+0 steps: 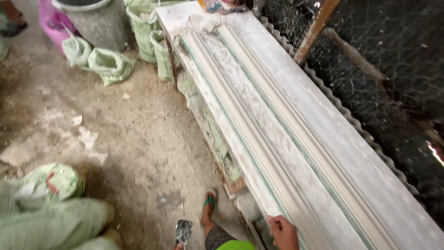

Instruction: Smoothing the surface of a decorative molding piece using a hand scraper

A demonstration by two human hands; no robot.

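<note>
— What's lying along the left edge?

— Green sacks (pixel 51 217) are piling up at the bottom left, one with a red mark on it. Farther up, more green bags (pixel 108 65) are slumping on the dusty floor (pixel 134 139) beside a grey tub (pixel 99 21) and a pink container (pixel 51 21). Someone else's sandalled foot (pixel 11 23) is showing at the top left corner.

— And the person's own hands?

— The left hand (pixel 178 246) is barely poking into view at the bottom edge, holding up a flat, plaster-caked blade, probably a scraper (pixel 183 231). The fingers are cut off by the frame, so I cannot tell how they are closing on it. Just right of it, the person's foot in a green-strapped sandal (pixel 209 203) is standing on the floor, close against the bench.

— The right one?

— The right hand (pixel 283 231) is resting on the near end of the long white moulding (pixel 277 139), fingers curling over its front edge, touching it rather than lifting it.

— Where is that moulding sitting?

— It is stretching diagonally from the bottom right up to the top centre, lying on a long bench (pixel 208 125) dusted with white powder. Right of it, wire mesh (pixel 393 69) is running alongside, with a wooden post (pixel 317 28) leaning across.
</note>
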